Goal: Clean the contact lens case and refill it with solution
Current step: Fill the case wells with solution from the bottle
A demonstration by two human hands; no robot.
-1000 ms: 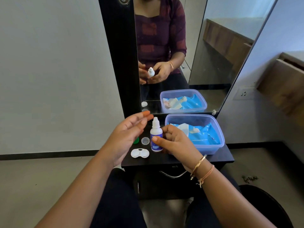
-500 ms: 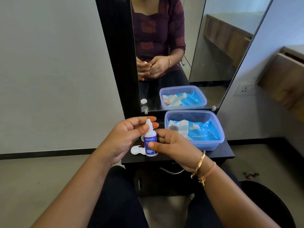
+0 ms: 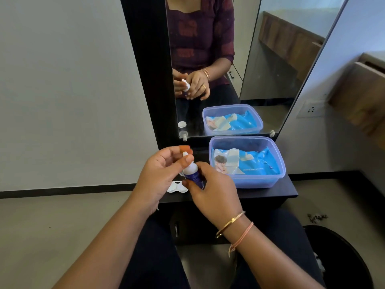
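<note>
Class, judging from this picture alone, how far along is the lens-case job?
Done: the lens case lies open on the shelf, caps off. In hand: the right hand holds the solution bottle while the left hand works its tip. Left: filling the wells and capping; whether they were cleaned cannot be told.

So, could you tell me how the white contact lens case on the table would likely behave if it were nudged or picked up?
The contact lens case looks like thin plastic, so probably light and stiff. It lies flat and low on the dark table, so it would likely slide rather than tip or roll. Its wells face up, so it may spill once filled.
</note>
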